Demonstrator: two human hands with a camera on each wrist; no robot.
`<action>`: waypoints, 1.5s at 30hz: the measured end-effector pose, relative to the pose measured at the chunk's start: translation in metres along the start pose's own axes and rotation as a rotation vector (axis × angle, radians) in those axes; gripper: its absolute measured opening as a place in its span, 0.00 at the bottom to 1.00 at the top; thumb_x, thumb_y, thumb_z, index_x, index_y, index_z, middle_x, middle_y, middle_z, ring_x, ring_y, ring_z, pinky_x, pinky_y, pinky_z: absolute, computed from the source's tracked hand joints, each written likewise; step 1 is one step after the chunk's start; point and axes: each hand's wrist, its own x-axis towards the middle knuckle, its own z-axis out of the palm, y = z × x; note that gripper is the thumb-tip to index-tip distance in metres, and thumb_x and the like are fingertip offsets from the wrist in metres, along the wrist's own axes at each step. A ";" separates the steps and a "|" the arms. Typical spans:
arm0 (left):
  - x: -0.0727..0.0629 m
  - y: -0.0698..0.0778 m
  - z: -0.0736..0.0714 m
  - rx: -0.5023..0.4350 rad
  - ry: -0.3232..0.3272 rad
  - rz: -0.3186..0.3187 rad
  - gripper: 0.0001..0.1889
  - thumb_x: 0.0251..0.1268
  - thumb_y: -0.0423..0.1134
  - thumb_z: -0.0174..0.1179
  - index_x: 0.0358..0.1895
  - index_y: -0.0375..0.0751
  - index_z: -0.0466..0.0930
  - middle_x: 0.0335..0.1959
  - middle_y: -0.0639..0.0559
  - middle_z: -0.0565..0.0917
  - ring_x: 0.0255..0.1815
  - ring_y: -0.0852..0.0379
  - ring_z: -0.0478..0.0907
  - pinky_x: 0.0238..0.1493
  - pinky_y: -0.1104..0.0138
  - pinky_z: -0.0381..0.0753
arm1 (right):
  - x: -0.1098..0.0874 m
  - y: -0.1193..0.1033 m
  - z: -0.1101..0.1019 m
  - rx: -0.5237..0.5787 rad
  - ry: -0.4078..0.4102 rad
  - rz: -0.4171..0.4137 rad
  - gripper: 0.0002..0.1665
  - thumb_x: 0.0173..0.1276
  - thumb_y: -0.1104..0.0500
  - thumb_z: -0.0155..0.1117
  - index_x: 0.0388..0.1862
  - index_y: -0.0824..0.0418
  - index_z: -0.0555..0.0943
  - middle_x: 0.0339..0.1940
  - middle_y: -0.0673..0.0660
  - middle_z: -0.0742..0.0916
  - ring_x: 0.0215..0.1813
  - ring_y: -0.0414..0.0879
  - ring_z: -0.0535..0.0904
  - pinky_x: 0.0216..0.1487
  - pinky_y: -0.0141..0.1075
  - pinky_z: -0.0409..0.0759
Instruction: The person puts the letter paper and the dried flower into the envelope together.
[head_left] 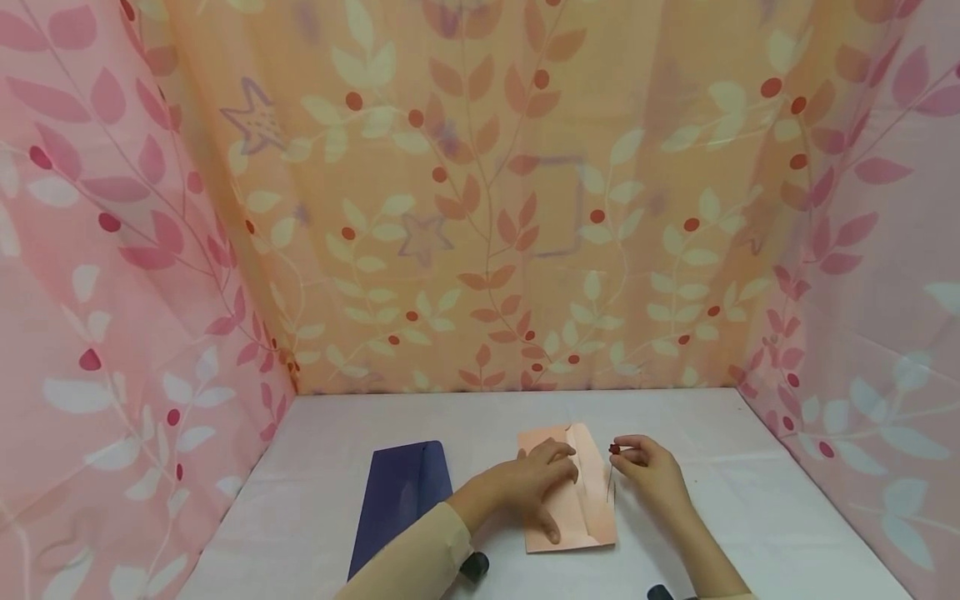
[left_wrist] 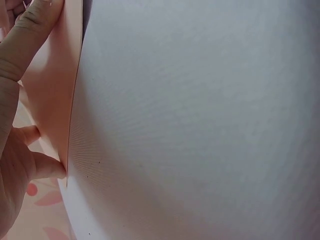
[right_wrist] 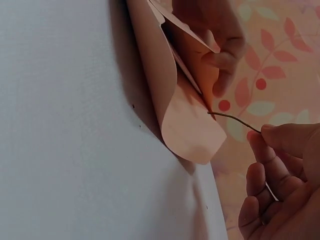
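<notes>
A peach paper envelope (head_left: 555, 525) lies on the white table, its flap side up. My left hand (head_left: 536, 483) spreads across it, thumb near the lower edge and bent fingers near the flap. Seen from the right wrist, the pocket gapes and the envelope's paper (right_wrist: 192, 130) bows, with left fingers (right_wrist: 227, 60) on its edge. To its right, my right hand (head_left: 656, 475) pinches a thin stem (right_wrist: 230, 117) between thumb and index finger. A small dark red flower-like head (head_left: 614, 448) tops the stem in the head view. The stem's other end points at the opening; whether it touches is unclear.
A dark blue envelope (head_left: 393, 496) lies left of the peach one, partly behind the left forearm. Black devices (head_left: 474, 567) sit by both wrists. Patterned cloth (head_left: 487, 250) hangs behind the table and on both sides.
</notes>
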 end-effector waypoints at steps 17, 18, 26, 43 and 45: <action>0.002 0.000 0.002 0.019 0.002 0.029 0.45 0.36 0.75 0.73 0.62 0.66 0.67 0.80 0.62 0.54 0.81 0.61 0.49 0.66 0.32 0.68 | -0.008 0.004 0.030 0.293 -0.053 0.163 0.23 0.67 0.64 0.72 0.58 0.70 0.78 0.37 0.62 0.90 0.35 0.49 0.87 0.34 0.39 0.87; 0.002 0.000 0.001 0.017 0.003 0.031 0.45 0.36 0.74 0.73 0.62 0.66 0.67 0.80 0.61 0.54 0.81 0.61 0.49 0.66 0.33 0.68 | -0.009 0.003 0.032 0.312 -0.054 0.168 0.23 0.67 0.65 0.72 0.58 0.71 0.78 0.38 0.63 0.90 0.36 0.50 0.88 0.35 0.40 0.88; 0.000 -0.001 0.000 0.005 0.020 0.031 0.46 0.36 0.73 0.74 0.62 0.65 0.67 0.80 0.61 0.54 0.81 0.61 0.49 0.65 0.32 0.69 | -0.013 -0.001 0.040 0.295 -0.053 0.156 0.21 0.65 0.65 0.72 0.54 0.71 0.79 0.38 0.64 0.90 0.39 0.50 0.88 0.39 0.39 0.87; -0.003 -0.004 0.004 -0.015 0.050 0.034 0.49 0.36 0.74 0.74 0.66 0.65 0.65 0.81 0.61 0.52 0.82 0.61 0.49 0.67 0.31 0.66 | -0.018 0.000 0.057 0.125 -0.120 0.107 0.15 0.63 0.63 0.73 0.49 0.62 0.84 0.33 0.54 0.91 0.40 0.45 0.86 0.41 0.32 0.79; -0.004 -0.005 0.004 -0.021 0.049 0.036 0.49 0.36 0.73 0.75 0.66 0.65 0.65 0.80 0.60 0.53 0.81 0.61 0.50 0.67 0.31 0.65 | -0.019 -0.001 0.059 0.108 -0.127 0.102 0.15 0.63 0.63 0.73 0.49 0.62 0.85 0.33 0.53 0.91 0.39 0.44 0.86 0.41 0.33 0.79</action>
